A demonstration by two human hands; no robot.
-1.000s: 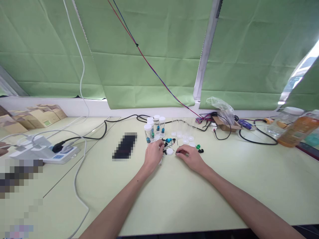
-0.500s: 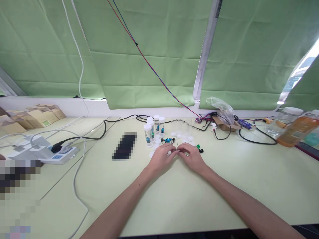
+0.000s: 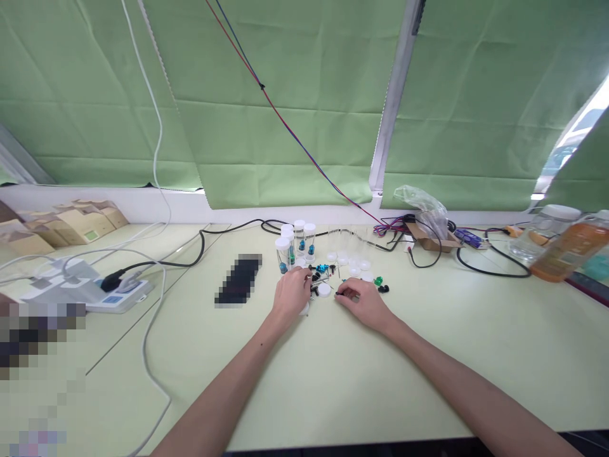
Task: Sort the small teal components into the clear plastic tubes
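Observation:
My left hand (image 3: 292,293) rests over the left side of a cluster of small parts. Its fingers are curled downward and pressed together; whatever is at their tips is hidden. Between thumb and fingers, my right hand (image 3: 365,301) pinches a small black part (image 3: 339,294) just above the table. A round white cap (image 3: 324,290) lies between the hands. Behind it are blue metallic parts (image 3: 322,268) and several black pieces. A green part (image 3: 378,280) and a black part (image 3: 383,289) lie beyond my right hand.
Several clear tubes with white caps (image 3: 282,244) stand behind my left hand, blue or green pieces inside. More clear tubes (image 3: 347,244) stand further right. A pixelated dark object (image 3: 238,280), a power strip (image 3: 114,301), cables, a cardboard box (image 3: 431,238) and bottles (image 3: 571,251) surround the work area.
My hands were together at the fingertips and are now apart. My left hand has moved left onto the parts, uncovering the white cap; my right hand has barely moved.

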